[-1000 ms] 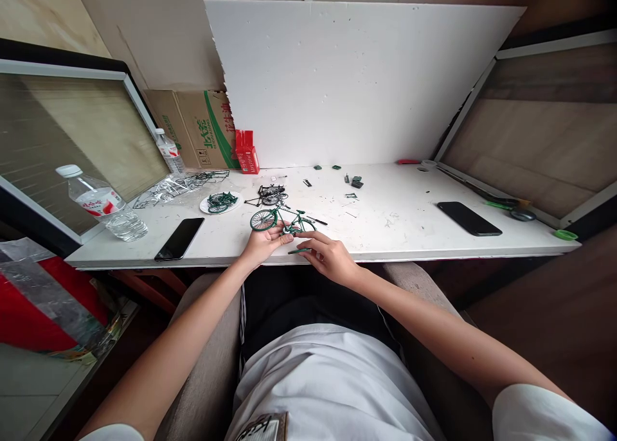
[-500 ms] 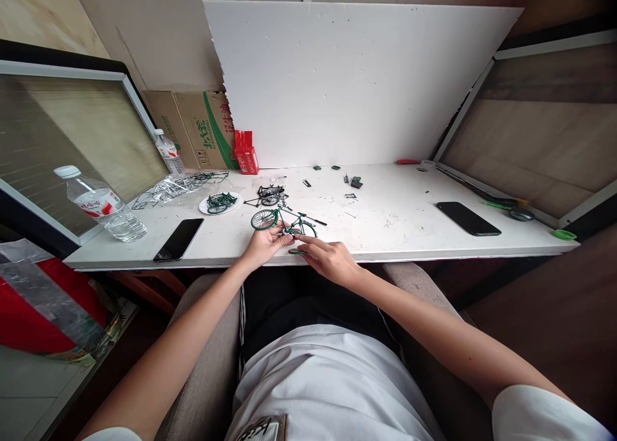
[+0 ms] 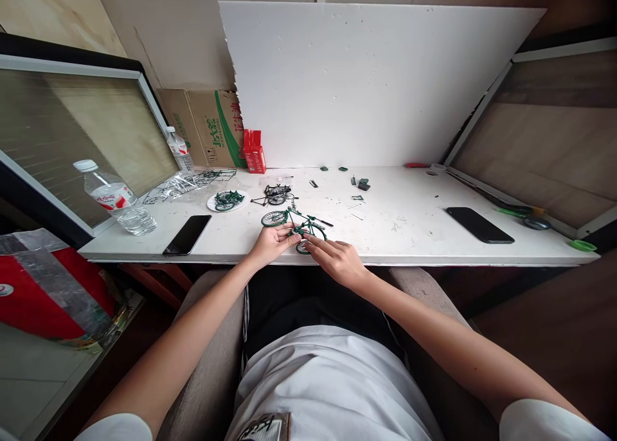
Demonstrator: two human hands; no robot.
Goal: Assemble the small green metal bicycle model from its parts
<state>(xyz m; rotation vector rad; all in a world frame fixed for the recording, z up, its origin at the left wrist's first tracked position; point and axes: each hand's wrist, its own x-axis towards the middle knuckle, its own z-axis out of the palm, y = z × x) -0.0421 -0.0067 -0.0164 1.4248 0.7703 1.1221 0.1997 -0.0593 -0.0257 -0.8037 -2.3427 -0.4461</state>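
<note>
A: What has just changed at the hands?

B: The small spoked wheel point(image 3: 303, 247). A second ago it shows almost edge-on, then as a narrow oval; now it turns its rounder face to the camera, at six o'clock of the green model bicycle point(image 3: 297, 229). Whether the two touch is too fine to tell.

A: Where is the bicycle itself?

B: Between both hands, above the near edge of the white table point(image 3: 409, 235). The left hand point(image 3: 274, 243), at eight o'clock, pinches it near the middle between thumb and fingers.

A: And the right hand point(image 3: 340, 259)?

B: At four o'clock, fingers bunched together. They seem to pinch the small wheel at its rim, and the forefinger reaches toward the bicycle.

A: What does that mean for the work?

B: Wheel and bicycle are presented close together, so it looks like careful handling of the two parts. The fingers hide any join.

A: Has anything else moved?

B: Apparently not. From the bicycle, the white plate point(image 3: 212, 204) with green bicycle parts point(image 3: 228, 200) stays near ten o'clock, the black bicycle parts point(image 3: 276, 195) at eleven, and a smartphone point(image 3: 187, 235) at nine.
</note>
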